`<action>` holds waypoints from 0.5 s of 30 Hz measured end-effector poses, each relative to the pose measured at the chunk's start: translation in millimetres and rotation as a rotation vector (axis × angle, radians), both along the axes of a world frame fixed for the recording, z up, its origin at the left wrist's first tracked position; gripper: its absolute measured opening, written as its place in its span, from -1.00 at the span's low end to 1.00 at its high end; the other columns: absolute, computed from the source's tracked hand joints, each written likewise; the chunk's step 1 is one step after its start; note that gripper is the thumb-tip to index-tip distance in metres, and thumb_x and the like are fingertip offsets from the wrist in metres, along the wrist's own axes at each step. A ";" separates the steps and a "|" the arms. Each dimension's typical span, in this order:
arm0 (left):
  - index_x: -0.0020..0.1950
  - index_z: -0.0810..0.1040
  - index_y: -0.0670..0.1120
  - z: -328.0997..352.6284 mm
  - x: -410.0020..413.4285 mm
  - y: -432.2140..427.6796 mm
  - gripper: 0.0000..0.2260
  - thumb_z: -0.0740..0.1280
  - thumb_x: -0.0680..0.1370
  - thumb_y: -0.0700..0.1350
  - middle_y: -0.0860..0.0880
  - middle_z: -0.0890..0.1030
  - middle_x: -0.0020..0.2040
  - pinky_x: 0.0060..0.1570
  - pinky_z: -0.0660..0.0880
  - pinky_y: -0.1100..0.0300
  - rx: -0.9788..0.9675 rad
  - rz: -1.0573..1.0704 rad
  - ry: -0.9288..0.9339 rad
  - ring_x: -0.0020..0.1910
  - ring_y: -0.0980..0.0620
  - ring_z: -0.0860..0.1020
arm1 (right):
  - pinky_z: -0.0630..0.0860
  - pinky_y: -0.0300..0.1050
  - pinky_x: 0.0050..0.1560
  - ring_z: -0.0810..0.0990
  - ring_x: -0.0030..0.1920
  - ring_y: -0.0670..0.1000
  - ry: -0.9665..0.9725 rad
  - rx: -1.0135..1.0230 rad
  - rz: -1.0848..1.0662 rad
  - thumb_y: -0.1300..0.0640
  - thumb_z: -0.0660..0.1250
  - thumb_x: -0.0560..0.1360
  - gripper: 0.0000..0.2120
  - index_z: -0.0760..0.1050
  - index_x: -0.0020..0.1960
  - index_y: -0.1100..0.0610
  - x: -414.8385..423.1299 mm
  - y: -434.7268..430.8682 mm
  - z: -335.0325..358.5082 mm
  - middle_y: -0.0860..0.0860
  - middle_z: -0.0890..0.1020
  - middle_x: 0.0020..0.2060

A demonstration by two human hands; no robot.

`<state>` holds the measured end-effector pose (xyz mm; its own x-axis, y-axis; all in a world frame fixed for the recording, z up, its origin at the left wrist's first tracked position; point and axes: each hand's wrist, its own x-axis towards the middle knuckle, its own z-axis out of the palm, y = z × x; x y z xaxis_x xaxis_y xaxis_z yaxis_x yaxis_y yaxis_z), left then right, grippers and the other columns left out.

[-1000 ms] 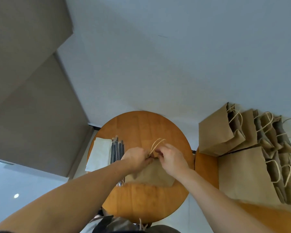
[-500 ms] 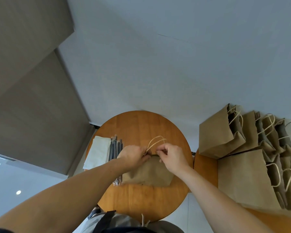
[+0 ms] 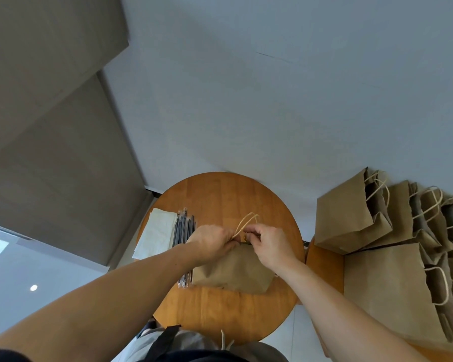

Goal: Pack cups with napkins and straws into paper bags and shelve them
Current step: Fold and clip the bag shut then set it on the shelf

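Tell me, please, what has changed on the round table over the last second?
Nothing has visibly moved. The left hand and right hand still pinch the top edge of the paper bag beside its twine handles. The napkins, the straws and the bags piled on the right lie as before.

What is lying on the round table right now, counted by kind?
Bag: 1, gripped at its top by the left hand and the right hand
Napkin stack: 1
Straw bundle: 1
Total: 3
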<state>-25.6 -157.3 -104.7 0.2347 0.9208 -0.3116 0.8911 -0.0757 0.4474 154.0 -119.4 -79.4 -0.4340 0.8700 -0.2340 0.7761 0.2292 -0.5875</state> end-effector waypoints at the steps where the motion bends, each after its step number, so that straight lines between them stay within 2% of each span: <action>1: 0.19 0.58 0.05 -0.4 -0.1 0.0 -0.73 0.13 0.67 0.08 0.00 0.67 -0.07 -0.07 0.56 0.02 0.001 -0.001 -0.001 -0.12 -0.01 0.60 | 0.54 -0.20 0.15 0.63 0.08 -0.06 -0.009 -0.002 0.005 0.15 0.28 0.61 -0.76 0.61 0.23 0.04 -0.3 0.4 -0.1 -0.06 0.69 0.07; 9: 0.19 0.58 0.08 -2.0 0.4 -1.5 -0.73 0.13 0.67 0.09 0.03 0.67 -0.07 -0.09 0.55 0.06 0.002 -0.002 -0.008 -0.11 0.01 0.60 | 0.51 -0.27 0.11 0.63 0.10 -0.06 -0.061 0.010 0.021 0.14 0.28 0.62 -0.76 0.60 0.24 0.04 -1.0 -1.3 -0.8 -0.07 0.69 0.09; 15: 0.20 0.58 0.05 -1.2 2.3 -3.4 -0.71 0.12 0.67 0.09 -0.01 0.67 -0.07 -0.14 0.52 0.09 0.000 0.016 0.005 -0.10 -0.02 0.60 | 0.56 -0.10 0.11 0.63 0.09 -0.02 -0.131 -0.011 0.058 0.11 0.27 0.61 -0.77 0.62 0.20 0.01 -1.2 -0.4 0.3 -0.06 0.69 0.08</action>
